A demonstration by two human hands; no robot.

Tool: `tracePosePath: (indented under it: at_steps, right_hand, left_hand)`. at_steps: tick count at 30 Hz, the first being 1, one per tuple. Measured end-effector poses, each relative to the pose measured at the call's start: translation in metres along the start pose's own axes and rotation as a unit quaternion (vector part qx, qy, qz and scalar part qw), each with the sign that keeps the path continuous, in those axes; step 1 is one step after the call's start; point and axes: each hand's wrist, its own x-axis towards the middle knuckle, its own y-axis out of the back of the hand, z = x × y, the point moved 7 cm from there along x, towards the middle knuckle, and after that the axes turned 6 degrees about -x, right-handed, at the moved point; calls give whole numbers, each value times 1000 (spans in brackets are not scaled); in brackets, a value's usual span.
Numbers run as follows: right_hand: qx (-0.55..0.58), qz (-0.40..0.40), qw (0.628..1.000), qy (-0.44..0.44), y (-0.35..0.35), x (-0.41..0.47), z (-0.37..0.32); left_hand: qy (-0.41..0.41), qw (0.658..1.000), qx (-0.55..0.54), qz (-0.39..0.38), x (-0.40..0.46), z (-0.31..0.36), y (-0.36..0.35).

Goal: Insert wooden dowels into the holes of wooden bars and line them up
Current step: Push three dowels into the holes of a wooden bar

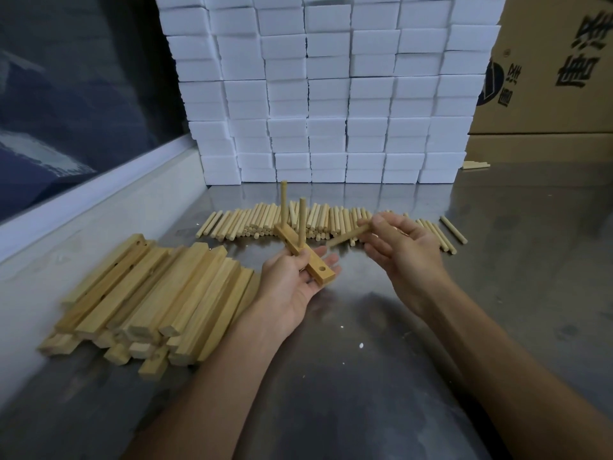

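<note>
My left hand (pixel 292 283) holds a short wooden bar (pixel 313 263) above the steel table. Two dowels (pixel 284 204) stand upright in the bar's far holes. The hole at its near end (pixel 322 269) shows bare. My right hand (pixel 401 250) is to the right of the bar and pinches a single loose dowel (pixel 348 236), which lies tilted with its tip pointing toward the bar. A row of loose dowels (pixel 258 220) lies on the table behind both hands. A pile of wooden bars (pixel 152 293) sits at the left.
A wall of stacked white foam blocks (pixel 331 94) stands at the back. Cardboard boxes (pixel 547 78) stand at the back right, with a few sticks (pixel 476 165) at their foot. A raised white ledge (pixel 99 207) runs along the steel table's (pixel 365 327) left side.
</note>
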Motion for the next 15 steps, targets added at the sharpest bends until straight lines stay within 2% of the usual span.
tracePosePath:
  at_steps: [6,15]
  right_hand:
    - [-113,-42,988,92,-18,-11,-7]
    - [-185,-31,966,176,-20,-14,-18]
  left_hand:
    - [0,999,32,2,1,-2,1]
    - [-3,998,56,-3,0,-3,0]
